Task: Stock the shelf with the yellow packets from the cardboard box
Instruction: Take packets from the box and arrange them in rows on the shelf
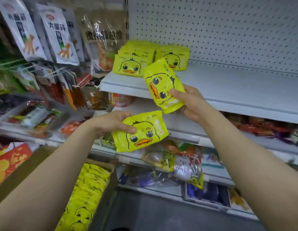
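The white metal shelf (pixel 228 84) is flat and smooth, backed by a perforated pegboard panel (pixel 228 30). All positions below refer to this shelf.

Below its left end stands an open cardboard box (pixel 103 189), brown and matte, filled with tightly packed yellow packets (pixel 88 184) of glossy film.

On the shelf's left end lie two stacks of stocked packets (pixel 128 64), rectangular, each printed with a cartoon duck face. The stacks sit just beside each other.

In front of the shelf's edge, the right hand (pixel 191 104) grips one packet (pixel 163 85) by its lower end, thumb curled over the printed face. This packet is turned sideways, its upper end overlapping the stocked stacks in view.

Below the shelf's edge, the left hand (pixel 115 122) pinches a second packet (pixel 140 130) at its left side, thumb on the front. This packet is tilted slightly and held clear of the shelf.

Left of the shelf hang white snack bags (pixel 58 35) on wire hooks.
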{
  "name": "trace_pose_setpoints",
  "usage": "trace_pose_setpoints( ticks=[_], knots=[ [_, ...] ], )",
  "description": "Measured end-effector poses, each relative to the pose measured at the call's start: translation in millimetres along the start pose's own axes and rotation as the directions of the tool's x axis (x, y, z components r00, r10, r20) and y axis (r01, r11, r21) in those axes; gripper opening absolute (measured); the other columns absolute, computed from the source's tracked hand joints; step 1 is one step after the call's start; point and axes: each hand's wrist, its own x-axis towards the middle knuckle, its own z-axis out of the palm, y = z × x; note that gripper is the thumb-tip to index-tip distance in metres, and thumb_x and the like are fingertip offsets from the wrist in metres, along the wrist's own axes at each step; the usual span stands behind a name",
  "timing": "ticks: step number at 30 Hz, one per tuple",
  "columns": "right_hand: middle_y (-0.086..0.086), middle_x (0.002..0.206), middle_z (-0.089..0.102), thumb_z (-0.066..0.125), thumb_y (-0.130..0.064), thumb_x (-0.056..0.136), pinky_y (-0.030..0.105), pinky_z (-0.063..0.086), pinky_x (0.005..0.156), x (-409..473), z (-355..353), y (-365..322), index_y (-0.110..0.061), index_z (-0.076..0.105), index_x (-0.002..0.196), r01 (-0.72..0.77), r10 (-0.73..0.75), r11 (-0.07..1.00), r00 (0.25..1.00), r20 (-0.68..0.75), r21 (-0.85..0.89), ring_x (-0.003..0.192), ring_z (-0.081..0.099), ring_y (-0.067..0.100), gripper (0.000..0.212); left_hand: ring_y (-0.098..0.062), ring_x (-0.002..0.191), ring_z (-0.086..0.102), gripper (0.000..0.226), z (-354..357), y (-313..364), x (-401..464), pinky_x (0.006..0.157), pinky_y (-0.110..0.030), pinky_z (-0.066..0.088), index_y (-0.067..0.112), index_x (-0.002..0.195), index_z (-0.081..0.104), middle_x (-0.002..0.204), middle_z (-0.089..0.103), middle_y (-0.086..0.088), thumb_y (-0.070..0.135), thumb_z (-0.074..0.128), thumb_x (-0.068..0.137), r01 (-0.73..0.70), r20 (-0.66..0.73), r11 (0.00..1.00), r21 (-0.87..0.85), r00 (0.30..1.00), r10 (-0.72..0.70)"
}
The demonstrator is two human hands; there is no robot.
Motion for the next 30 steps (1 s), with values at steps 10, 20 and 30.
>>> trace_pose_setpoints(
  ticks=[10, 20, 30],
  knots=[
    [0.011, 0.103, 0.074, 0.064, -0.01, 0.09, 0.039, 0.061, 0.078, 47, -64, -42, -0.004, 0.062, 0.122, 0.14, -0.09, 0.941, 0.981, -0.17, 0.309, 0.087, 0.072, 0.023, 0.033, -0.016, 0.081, 0.071, 0.028, -12, 100, 80, 0.063, -0.024, 0.054, 0.012, 0.101, 0.063, 0.093, 0.074, -0.002, 0.011, 0.078, 0.077, -0.07, -0.091, 0.971, 0.228, 0.992, 0.093],
    [0.017, 0.129, 0.064, 0.056, -0.007, 0.093, 0.036, 0.059, 0.079, 107, -117, -81, -0.005, 0.054, 0.136, 0.237, -0.123, 0.929, 0.922, -0.367, 0.285, 0.104, 0.067, 0.031, 0.043, -0.02, 0.137, 0.037, 0.075, -58, 178, 215, 0.105, -0.027, 0.033, 0.019, 0.142, 0.043, 0.148, 0.041, -0.003, 0.033, 0.079, 0.077, -0.113, -0.044, 0.692, 0.713, 0.978, 0.205],
    [0.01, 0.112, 0.073, 0.069, -0.014, 0.089, 0.035, 0.06, 0.071, 141, -119, -77, -0.009, 0.061, 0.124, 0.247, -0.165, 0.958, 0.887, -0.431, 0.143, 0.094, 0.073, 0.025, 0.035, -0.024, 0.125, 0.047, 0.071, -88, 187, 304, 0.094, -0.028, 0.04, 0.023, 0.135, 0.048, 0.14, 0.049, -0.005, 0.034, 0.082, 0.074, -0.132, -0.053, 0.503, 0.854, 0.94, 0.337]
  ],
)
